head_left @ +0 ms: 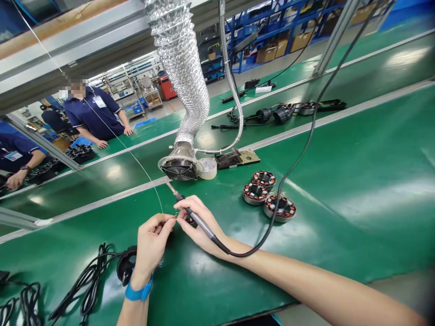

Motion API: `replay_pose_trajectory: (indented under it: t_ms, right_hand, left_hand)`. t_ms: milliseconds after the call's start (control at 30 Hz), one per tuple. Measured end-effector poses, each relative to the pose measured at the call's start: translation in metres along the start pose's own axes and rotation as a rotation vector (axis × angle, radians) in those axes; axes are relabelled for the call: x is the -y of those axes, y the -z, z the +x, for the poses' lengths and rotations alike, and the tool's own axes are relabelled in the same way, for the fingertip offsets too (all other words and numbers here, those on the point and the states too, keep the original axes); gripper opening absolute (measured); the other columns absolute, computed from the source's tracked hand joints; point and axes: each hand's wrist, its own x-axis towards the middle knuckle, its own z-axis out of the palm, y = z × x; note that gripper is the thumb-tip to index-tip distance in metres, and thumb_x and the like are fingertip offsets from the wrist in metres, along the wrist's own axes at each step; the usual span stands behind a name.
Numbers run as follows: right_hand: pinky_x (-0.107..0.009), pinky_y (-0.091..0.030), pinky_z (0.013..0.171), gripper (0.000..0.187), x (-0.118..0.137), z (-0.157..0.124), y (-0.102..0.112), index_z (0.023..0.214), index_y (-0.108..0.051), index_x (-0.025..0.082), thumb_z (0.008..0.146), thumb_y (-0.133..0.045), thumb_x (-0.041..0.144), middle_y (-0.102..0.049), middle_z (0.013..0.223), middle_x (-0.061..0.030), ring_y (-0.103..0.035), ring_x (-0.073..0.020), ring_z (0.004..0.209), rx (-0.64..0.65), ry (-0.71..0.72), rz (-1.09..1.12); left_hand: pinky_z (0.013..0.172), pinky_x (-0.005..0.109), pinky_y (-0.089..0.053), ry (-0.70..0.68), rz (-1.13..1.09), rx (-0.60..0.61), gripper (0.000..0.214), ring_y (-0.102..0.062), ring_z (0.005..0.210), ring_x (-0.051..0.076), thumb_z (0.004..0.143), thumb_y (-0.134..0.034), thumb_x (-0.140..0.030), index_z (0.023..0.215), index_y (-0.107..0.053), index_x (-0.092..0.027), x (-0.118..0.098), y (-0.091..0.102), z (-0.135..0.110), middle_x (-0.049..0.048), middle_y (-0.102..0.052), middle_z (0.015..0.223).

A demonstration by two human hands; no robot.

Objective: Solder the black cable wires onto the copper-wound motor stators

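Note:
My right hand point(205, 222) is wrapped round a soldering iron point(200, 222), its tip pointing up and away to the left. The thumb and index finger of my left hand point(152, 237) are pinched together; a tiny yellowish piece shows at their tips, too small to name. The right fingertips nearly meet the left ones there. A thin strand, like solder wire point(144, 168), hangs from above and ends just behind the left fingers. Partly hidden behind my right fingers is a small dark round part point(190, 222). A blue wristband point(138, 292) circles my left wrist.
Three stators with copper windings point(280, 207) sit right of my hands. Ahead are a fume extractor duct point(185, 90), a tape roll point(207, 168) and a metal block point(238, 158). Black cables point(90, 285) lie at left. The iron's cord point(292, 167) crosses the view. Co-workers point(97, 113) are beyond.

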Motion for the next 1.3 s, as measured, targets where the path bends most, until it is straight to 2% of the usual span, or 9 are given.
replay_pose_trajectory:
  t_ms: [133, 233, 400, 500, 600, 733, 967, 1167, 1300]
  right_hand:
    - [-0.028, -0.053, 0.075, 0.034, 0.0, 0.0, 0.0, 0.113, -0.059, 0.025, 0.083, -0.06, 0.01, -0.05, 0.099, -0.0027, -0.06, -0.0126, 0.079, -0.01, 0.09, -0.122]
    - [-0.031, -0.052, 0.085, 0.042, 0.003, 0.0, 0.001, 0.119, -0.058, 0.026, 0.081, -0.069, 0.014, -0.05, 0.108, -0.005, -0.059, -0.0166, 0.094, 0.016, 0.185, -0.208]
    - [-0.029, -0.051, 0.089, 0.033, 0.002, -0.004, -0.001, 0.121, -0.059, 0.024, 0.091, -0.055, 0.012, -0.051, 0.109, -0.0064, -0.058, -0.0157, 0.097, 0.104, 0.306, -0.261]
    - [-0.025, -0.052, 0.085, 0.032, 0.0, -0.005, -0.001, 0.119, -0.061, 0.024, 0.092, -0.05, 0.012, -0.05, 0.106, -0.0056, -0.057, -0.0142, 0.093, 0.136, 0.301, -0.289]
    - [-0.024, -0.052, 0.084, 0.032, 0.002, -0.002, 0.005, 0.119, -0.061, 0.023, 0.092, -0.048, 0.012, -0.05, 0.103, -0.0053, -0.056, -0.0138, 0.092, 0.14, 0.246, -0.306]
    - [-0.023, -0.052, 0.082, 0.035, 0.004, 0.002, 0.012, 0.119, -0.061, 0.021, 0.087, -0.053, 0.009, -0.05, 0.102, -0.0055, -0.057, -0.0131, 0.088, 0.11, 0.211, -0.283]
    - [-0.02, -0.052, 0.072, 0.04, -0.009, 0.003, 0.013, 0.119, -0.059, 0.021, 0.082, -0.056, 0.005, -0.048, 0.102, -0.0032, -0.058, -0.0082, 0.075, 0.08, 0.127, -0.184]
    - [-0.023, -0.053, 0.075, 0.038, -0.014, -0.001, 0.014, 0.12, -0.058, 0.023, 0.086, -0.054, 0.007, -0.049, 0.104, -0.0041, -0.06, -0.0092, 0.075, 0.095, 0.124, -0.192]
    - [-0.026, -0.053, 0.081, 0.037, -0.015, 0.001, 0.019, 0.124, -0.058, 0.024, 0.09, -0.053, 0.01, -0.053, 0.105, -0.0059, -0.062, -0.0132, 0.085, 0.031, 0.139, -0.222]
  left_hand:
    - [0.066, 0.025, -0.05, -0.033, 0.054, 0.007, 0.02, -0.064, 0.072, 0.016, 0.083, -0.065, -0.035, 0.084, -0.071, -0.016, 0.003, -0.001, 0.002, 0.0049, -0.072, 0.08]
    - [0.065, 0.025, -0.048, -0.09, 0.189, 0.007, 0.019, -0.063, 0.071, 0.017, 0.086, -0.06, -0.033, 0.085, -0.069, -0.017, 0.004, -0.005, 0.001, 0.0042, -0.071, 0.08]
    - [0.065, 0.027, -0.045, -0.187, 0.479, -0.013, 0.021, -0.061, 0.068, 0.017, 0.081, -0.049, -0.013, 0.084, -0.07, -0.018, 0.006, -0.013, -0.006, 0.0028, -0.069, 0.077]
    - [0.067, 0.028, -0.045, -0.194, 0.514, -0.018, 0.02, -0.061, 0.069, 0.019, 0.082, -0.051, -0.017, 0.084, -0.07, -0.018, 0.009, -0.013, -0.008, 0.0036, -0.068, 0.075]
    - [0.065, 0.028, -0.045, -0.184, 0.463, 0.006, 0.02, -0.058, 0.067, 0.019, 0.085, -0.056, -0.032, 0.081, -0.07, -0.019, 0.009, -0.007, -0.005, 0.0032, -0.066, 0.073]
    - [0.071, 0.028, -0.047, -0.101, 0.319, 0.127, 0.03, -0.061, 0.076, 0.02, 0.082, -0.063, -0.049, 0.082, -0.069, -0.02, 0.006, 0.006, 0.002, 0.0033, -0.067, 0.081]
    - [0.065, 0.027, -0.044, 0.063, 0.276, 0.346, 0.035, -0.055, 0.068, 0.019, 0.082, -0.061, -0.055, 0.086, -0.065, -0.02, 0.003, 0.017, 0.014, 0.0006, -0.06, 0.069]
    - [0.055, 0.025, -0.038, 0.136, 0.182, 0.323, 0.036, -0.049, 0.057, 0.015, 0.08, -0.063, -0.052, 0.077, -0.064, -0.017, -0.006, 0.008, 0.016, -0.0008, -0.054, 0.06]
    - [0.052, 0.024, -0.035, 0.189, 0.125, 0.242, 0.033, -0.046, 0.054, 0.013, 0.076, -0.067, -0.047, 0.075, -0.066, -0.015, -0.003, 0.005, 0.021, -0.0012, -0.054, 0.056]
